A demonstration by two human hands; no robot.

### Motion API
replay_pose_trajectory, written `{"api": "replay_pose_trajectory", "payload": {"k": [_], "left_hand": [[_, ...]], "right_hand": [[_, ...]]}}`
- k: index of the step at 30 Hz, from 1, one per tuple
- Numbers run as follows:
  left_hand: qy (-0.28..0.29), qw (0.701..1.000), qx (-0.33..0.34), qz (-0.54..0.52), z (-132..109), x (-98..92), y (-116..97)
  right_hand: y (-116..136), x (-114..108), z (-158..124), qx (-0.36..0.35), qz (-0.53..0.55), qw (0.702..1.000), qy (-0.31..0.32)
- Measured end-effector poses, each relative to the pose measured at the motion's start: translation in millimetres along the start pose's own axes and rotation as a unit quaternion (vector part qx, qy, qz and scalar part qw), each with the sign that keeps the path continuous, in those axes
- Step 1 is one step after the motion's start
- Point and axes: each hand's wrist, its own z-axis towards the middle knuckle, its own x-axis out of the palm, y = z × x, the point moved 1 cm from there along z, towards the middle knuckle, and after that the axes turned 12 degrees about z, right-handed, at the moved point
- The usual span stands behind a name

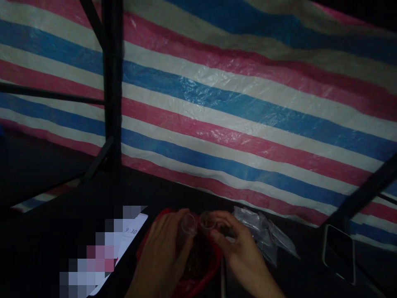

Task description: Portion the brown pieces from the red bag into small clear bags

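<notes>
A person's left hand and right hand meet low in the frame over a red bag of dark material. Each hand pinches a small clear cup: the left cup and right cup sit rim to rim, touching or nearly so, just above the bag. Clear plastic bags lie just right of the hands on the dark table. A lit phone rests at left, a dark phone at right. A striped tarp hangs behind.
</notes>
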Motion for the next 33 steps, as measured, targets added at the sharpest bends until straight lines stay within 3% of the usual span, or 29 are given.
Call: {"api": "replay_pose_trajectory", "payload": {"k": [4, 8, 13, 17, 21, 23, 26, 29, 31, 33], "left_hand": [[0.024, 0.998, 0.051, -0.001, -4, 18.0, 2], [0.043, 0.997, 0.060, -0.011, -5, 31.3, -1], [0.053, 0.997, 0.004, -0.053, -4, 37.9, -2], [0.065, 0.989, -0.053, -0.121, -3, 33.0, -4], [0.048, 0.984, -0.096, -0.141, 1, 17.9, -9], [0.017, 0.978, -0.144, -0.152, 5, 4.0, -11], [-0.028, 0.973, -0.205, -0.106, 7, -20.1, -10], [0.028, 0.985, -0.167, 0.027, 0, -33.7, -3], [0.058, 0.987, -0.128, 0.075, -12, -32.9, 7], [0.042, 0.990, -0.107, 0.077, -27, -25.5, 17]], "right_hand": [[15, -5, -5, -0.064, -0.168, 0.983, -0.024], [28, -6, -6, -0.124, -0.315, 0.941, 0.024], [31, -11, -5, -0.179, -0.366, 0.911, 0.066], [30, -12, -3, -0.191, -0.342, 0.918, 0.053], [27, -9, -1, -0.154, -0.293, 0.943, -0.030], [21, -4, -2, -0.106, -0.324, 0.940, -0.010], [6, 8, -3, -0.039, -0.429, 0.899, 0.079], [-5, 19, 0, -0.004, -0.514, 0.849, 0.126], [-6, 21, 3, 0.013, -0.558, 0.819, 0.134], [-3, 20, 7, 0.023, -0.594, 0.793, 0.132]]}}
